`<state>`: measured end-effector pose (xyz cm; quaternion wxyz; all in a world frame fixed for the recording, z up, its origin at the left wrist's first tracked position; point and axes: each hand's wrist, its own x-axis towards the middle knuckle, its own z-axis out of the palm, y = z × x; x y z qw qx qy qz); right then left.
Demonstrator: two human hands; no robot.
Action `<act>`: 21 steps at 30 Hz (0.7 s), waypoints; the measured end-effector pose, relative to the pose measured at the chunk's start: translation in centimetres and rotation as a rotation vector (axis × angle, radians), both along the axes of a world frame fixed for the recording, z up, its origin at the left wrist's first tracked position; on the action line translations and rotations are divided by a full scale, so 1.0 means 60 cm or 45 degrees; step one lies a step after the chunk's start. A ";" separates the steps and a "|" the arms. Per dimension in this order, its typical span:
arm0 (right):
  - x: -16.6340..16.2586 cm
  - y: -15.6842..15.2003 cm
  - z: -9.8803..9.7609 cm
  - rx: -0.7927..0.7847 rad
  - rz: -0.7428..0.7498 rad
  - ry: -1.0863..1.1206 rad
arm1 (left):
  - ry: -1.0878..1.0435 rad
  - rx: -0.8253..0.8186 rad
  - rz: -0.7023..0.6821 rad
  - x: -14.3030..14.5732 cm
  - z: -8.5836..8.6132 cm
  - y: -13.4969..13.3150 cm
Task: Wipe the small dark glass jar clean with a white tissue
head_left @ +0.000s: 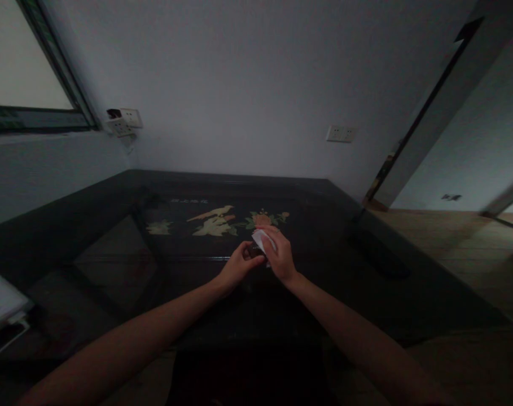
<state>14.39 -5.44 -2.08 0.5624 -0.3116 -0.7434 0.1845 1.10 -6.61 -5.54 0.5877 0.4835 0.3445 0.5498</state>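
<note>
Both hands meet over a dark, glossy tabletop [222, 304]. Fingers of my left hand [238, 265] are closed round a small dark object [255, 250] with a shiny edge; its kind I cannot make out in the dim light. My right hand [281, 256] is closed on a white tissue [262, 239], pressed against that object. Part of the object is hidden behind the tissue and fingers. Just beyond the hands, the tabletop carries a bird picture [214, 220] and a flower picture [262, 217].
A white device [4, 301] with a cable lies at the left edge. A long dark object [378, 254] rests on the table's right side. Wall sockets [341, 133] are set above the far edge, with more sockets [123, 124] at the left corner. Wooden floor [459, 242] shows at right.
</note>
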 end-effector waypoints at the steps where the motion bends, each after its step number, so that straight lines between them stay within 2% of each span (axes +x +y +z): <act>1: 0.001 -0.001 0.001 0.060 -0.003 -0.096 | 0.009 0.010 0.026 0.001 -0.002 0.002; 4: 0.001 0.002 0.001 0.141 0.012 -0.238 | 0.024 0.026 0.064 0.003 -0.007 0.008; 7: 0.000 0.011 -0.001 0.041 0.040 -0.089 | 0.009 0.000 0.044 0.001 -0.011 0.009; 10: -0.002 0.023 -0.006 -0.230 0.120 0.201 | 0.005 -0.053 0.006 -0.003 -0.013 0.005; 14: -0.004 0.037 -0.013 -0.669 0.329 0.526 | -0.003 -0.044 -0.036 -0.006 -0.007 0.000; 17: -0.005 0.043 -0.017 -0.880 0.446 0.676 | 0.002 -0.041 -0.061 -0.003 0.001 -0.003; 19: -0.005 0.043 -0.017 -0.902 0.441 0.680 | 0.000 -0.050 -0.049 -0.001 0.005 -0.004; 21: -0.003 0.037 -0.015 -0.780 0.349 0.604 | -0.005 -0.056 -0.032 0.000 0.007 -0.006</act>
